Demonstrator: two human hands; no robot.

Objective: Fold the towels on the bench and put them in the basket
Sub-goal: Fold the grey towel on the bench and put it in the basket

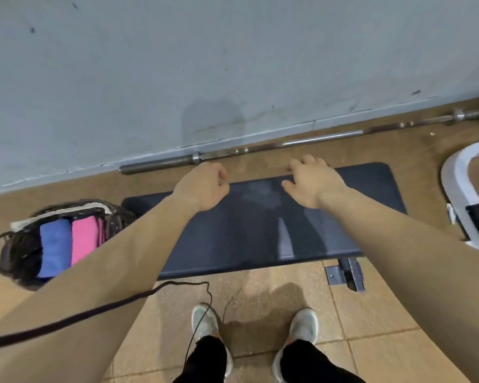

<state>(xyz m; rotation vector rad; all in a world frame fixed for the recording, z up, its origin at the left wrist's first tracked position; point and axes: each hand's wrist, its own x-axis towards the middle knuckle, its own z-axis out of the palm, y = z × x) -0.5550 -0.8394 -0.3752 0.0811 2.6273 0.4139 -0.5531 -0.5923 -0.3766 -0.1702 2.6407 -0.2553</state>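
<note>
My left hand (205, 186) hovers over the far edge of the bench (260, 230), fingers loosely curled round nothing. My right hand (313, 183) hangs beside it, fingers spread and relaxed, gripping nothing either. I see no towel on the dark pad beneath them. The towels are in the basket (121, 217) on the floor just off the bench's left end: a blue towel (54, 247) and a pink towel (85, 239), folded and laid side by side so both fit, with a pale cloth (58, 214) along the far rim (towel or lining, I cannot tell). I judge the task done, my hands idle because there is nothing left to fold. A barbell (288, 143) lies along the wall beyond the bench.
</note>
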